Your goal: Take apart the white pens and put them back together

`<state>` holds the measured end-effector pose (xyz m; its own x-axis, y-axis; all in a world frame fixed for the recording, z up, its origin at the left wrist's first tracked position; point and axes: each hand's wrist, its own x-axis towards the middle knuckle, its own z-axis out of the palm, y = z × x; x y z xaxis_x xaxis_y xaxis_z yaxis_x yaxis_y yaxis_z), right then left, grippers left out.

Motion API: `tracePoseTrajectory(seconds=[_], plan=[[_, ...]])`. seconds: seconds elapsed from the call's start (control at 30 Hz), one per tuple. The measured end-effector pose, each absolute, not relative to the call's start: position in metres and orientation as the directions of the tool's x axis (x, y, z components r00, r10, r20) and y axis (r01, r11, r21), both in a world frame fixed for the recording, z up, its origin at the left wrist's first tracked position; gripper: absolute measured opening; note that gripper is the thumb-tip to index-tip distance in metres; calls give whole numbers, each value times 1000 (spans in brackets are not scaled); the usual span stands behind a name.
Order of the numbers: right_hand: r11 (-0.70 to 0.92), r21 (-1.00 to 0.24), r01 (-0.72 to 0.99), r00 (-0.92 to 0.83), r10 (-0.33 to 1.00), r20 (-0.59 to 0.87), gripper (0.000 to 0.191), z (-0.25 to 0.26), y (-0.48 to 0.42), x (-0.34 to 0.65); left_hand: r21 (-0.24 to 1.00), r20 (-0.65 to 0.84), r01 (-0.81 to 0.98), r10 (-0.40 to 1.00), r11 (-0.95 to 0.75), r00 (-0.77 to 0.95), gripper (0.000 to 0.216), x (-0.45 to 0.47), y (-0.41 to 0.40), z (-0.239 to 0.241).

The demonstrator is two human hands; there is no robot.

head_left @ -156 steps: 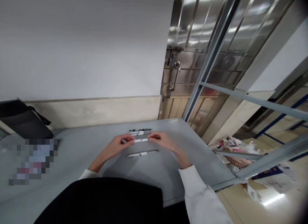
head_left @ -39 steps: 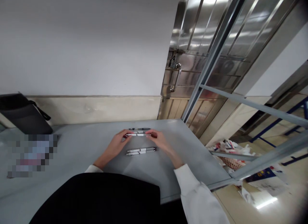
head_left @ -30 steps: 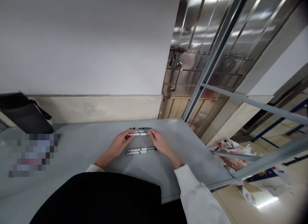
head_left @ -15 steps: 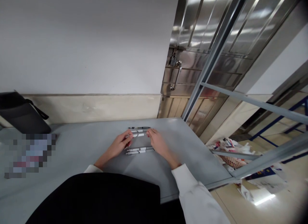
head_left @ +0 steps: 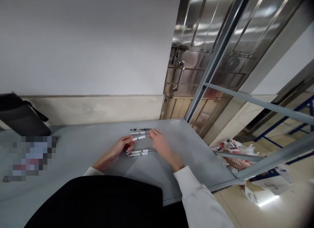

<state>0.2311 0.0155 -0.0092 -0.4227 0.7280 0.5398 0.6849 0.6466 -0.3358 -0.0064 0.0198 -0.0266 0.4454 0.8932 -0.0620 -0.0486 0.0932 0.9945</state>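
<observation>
Several pens lie on the grey table (head_left: 80, 153). A dark pen (head_left: 141, 129) is farthest, with a white pen (head_left: 137, 133) just in front of it. Another white pen (head_left: 140, 137) sits tilted between my hands. My left hand (head_left: 120, 147) pinches its left end. My right hand (head_left: 158, 143) has its fingertips closed on its right end. Two white pens (head_left: 141, 152) lie side by side nearer to me, between my wrists.
A black bag (head_left: 19, 118) leans on the wall at the far left, beside a blurred-out item (head_left: 29, 157). A steel door with a handle (head_left: 178, 78) stands behind the table's right corner. A slanted metal frame (head_left: 211, 64) borders the right edge, with a litter basket (head_left: 233, 156) on the floor beyond.
A second white pen has joined the near one since the oldest frame. The pen between my hands has tilted, and my left hand has drawn a little towards me.
</observation>
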Motion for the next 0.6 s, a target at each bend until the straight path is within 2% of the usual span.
tracePoseTrajectory(seconds=[0.1, 0.23, 0.4, 0.6], plan=[[653, -399, 643, -396, 730, 557, 26, -4, 13, 234, 999, 40, -12, 922, -38, 385, 42, -4, 18, -17], [633, -555, 539, -314, 763, 565, 14, -3, 11, 238, 978, 177, 53, 938, -201, 298, 44, -2, 15, -6], [488, -756, 436, -253, 873, 418, 20, -2, 11, 237, 964, 209, 104, 938, -245, 276, 45, -4, 15, -6], [476, -815, 330, -209, 879, 429, 19, 1, 12, 236, 957, 224, 120, 934, -265, 277, 42, -5, 16, -9]])
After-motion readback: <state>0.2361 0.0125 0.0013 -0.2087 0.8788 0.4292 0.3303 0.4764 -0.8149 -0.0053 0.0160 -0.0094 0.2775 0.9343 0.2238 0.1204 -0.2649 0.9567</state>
